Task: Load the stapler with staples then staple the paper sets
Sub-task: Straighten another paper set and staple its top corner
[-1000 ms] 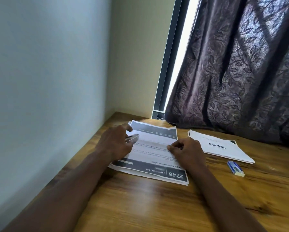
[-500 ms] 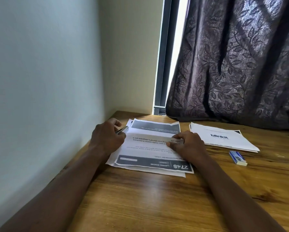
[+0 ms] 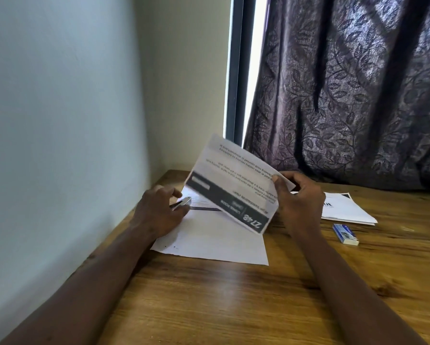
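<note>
Printed sheet pinched aloft in right hand fingers.

Sheet lies flat on table. Left hand rests on sheet's left edge, stapler in it. Right hand holds page tilted above sheet's far end. Stack lies right of sheet, apart from it. Staple box right of sheet, farther out. Curtain hangs behind sheet.
</note>
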### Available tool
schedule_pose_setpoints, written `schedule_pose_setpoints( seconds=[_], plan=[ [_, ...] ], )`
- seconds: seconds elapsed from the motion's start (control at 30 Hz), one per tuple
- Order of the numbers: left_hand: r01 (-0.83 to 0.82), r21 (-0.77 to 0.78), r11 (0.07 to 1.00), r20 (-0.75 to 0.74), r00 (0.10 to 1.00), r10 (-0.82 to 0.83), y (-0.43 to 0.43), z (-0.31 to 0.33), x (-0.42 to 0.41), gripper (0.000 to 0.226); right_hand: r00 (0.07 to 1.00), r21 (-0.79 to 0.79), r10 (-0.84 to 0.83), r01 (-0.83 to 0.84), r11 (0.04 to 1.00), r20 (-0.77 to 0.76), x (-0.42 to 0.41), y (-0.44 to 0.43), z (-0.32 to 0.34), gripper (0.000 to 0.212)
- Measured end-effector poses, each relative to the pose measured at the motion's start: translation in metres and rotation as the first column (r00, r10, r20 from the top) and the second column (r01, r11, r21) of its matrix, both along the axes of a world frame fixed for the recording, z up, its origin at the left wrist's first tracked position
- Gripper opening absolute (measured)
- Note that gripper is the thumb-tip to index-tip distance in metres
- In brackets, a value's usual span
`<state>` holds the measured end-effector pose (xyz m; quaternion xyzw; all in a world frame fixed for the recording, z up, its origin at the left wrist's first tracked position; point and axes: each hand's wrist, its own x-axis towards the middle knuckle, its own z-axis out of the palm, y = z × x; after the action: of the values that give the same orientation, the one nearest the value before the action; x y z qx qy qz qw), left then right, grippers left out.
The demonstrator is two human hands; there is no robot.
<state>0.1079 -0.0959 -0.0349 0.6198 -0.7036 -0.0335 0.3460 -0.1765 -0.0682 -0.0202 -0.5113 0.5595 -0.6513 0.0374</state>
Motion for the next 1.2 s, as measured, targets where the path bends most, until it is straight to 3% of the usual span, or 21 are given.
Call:
schedule_pose_setpoints(
  seconds=[0.07,0.17,0.3,0.4,0.5,0.57,0.67,0.73,0.83,0.9,0.97,1.03,1.1,1.2],
  plan=[
    [-0.037,-0.119,0.992,-0.004,0.999,0.036,0.004,0.005,-0.003,0.036,0.991,0.008,0.052,-0.054,0.999,0.125,0.001,-0.001,0.003,0.011],
    [0.014,-0.313,0.95,-0.131,0.99,-0.057,0.014,0.013,-0.007,0.017,0.96,-0.014,0.084,-0.084,0.996,0.268,0.005,0.0,0.006,0.01],
    [0.198,-0.337,0.92,-0.277,0.914,-0.298,0.025,0.016,-0.026,0.011,0.921,-0.079,0.169,-0.151,0.985,0.352,0.021,0.01,0.011,0.013],
    [0.32,-0.144,0.936,-0.568,0.748,-0.343,0.027,0.017,-0.04,0.032,0.793,-0.134,0.307,-0.279,0.951,0.527,0.042,0.017,0.013,0.02],
    [0.43,0.118,0.895,-0.79,0.587,-0.178,0.026,0.019,-0.049,0.077,0.568,-0.226,0.471,-0.449,0.865,0.675,0.058,0.02,0.009,0.038],
    [0.539,0.123,0.833,-0.914,0.389,-0.117,0.027,0.022,-0.051,0.094,0.491,-0.249,0.533,-0.53,0.81,0.689,0.061,0.021,0.004,0.054],
    [0.629,-0.075,0.774,-0.985,0.075,-0.156,0.025,0.027,-0.047,0.078,0.555,-0.146,0.53,-0.59,0.794,0.641,0.064,0.02,-0.001,0.076],
    [0.592,-0.163,0.79,-0.98,-0.001,-0.201,0.022,0.028,-0.043,0.066,0.658,-0.002,0.502,-0.605,0.796,0.561,0.066,0.02,-0.005,0.083],
    [0.466,-0.171,0.868,-0.961,0.113,-0.251,0.014,0.024,-0.034,0.055,0.705,0.136,0.468,-0.617,0.775,0.534,0.069,0.018,-0.01,0.086],
    [0.474,-0.135,0.87,-0.933,0.235,-0.272,0.012,0.025,-0.026,0.045,0.629,0.082,0.447,-0.631,0.772,0.636,0.065,0.015,-0.007,0.084],
    [0.554,-0.12,0.824,-0.898,0.293,-0.328,0.01,0.027,-0.018,0.04,0.504,-0.051,0.441,-0.614,0.788,0.743,0.054,0.011,-0.002,0.084],
    [0.597,-0.098,0.796,-0.869,0.339,-0.362,0.009,0.027,-0.012,0.04,0.469,-0.101,0.398,-0.54,0.836,0.788,0.036,0.006,0.003,0.086],
    [0.598,-0.065,0.799,-0.828,0.415,-0.377,0.007,0.025,-0.008,0.042,0.546,-0.041,0.335,-0.479,0.877,0.768,0.017,0.009,0.011,0.084],
    [0.604,-0.042,0.796,-0.767,0.492,-0.413,0.007,0.022,-0.006,0.04,0.675,0.099,0.371,-0.55,0.829,0.637,-0.007,0.019,0.02,0.064]
  ],
)
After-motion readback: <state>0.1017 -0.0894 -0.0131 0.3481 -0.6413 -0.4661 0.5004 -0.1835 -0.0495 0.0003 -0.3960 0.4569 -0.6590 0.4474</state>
